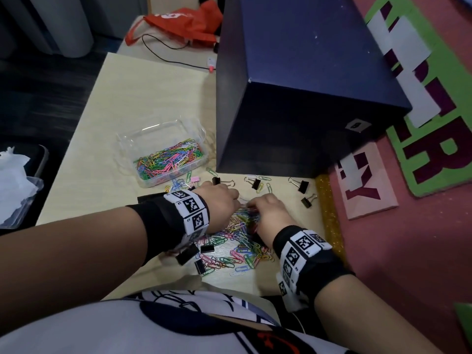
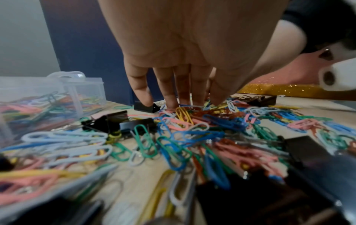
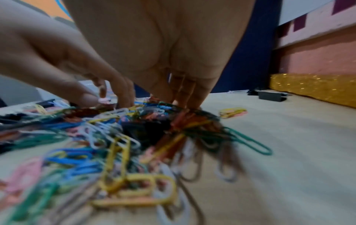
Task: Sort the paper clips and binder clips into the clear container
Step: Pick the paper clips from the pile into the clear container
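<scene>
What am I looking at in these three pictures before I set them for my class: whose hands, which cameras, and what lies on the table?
No machine here: a person works with two bare hands, wearing patterned wristbands. The wide picture comes from a head camera looking down; the other two look along each hand from the wrist. On the pale table lies a heap of coloured paper clips, with black binder clips scattered around, beside a dark blue box. The clear container already holds many paper clips. The left hand and right hand both put fingertips into the heap; the left's fingers are straight, and whether the right grips any clips is too blurred to tell.
</scene>
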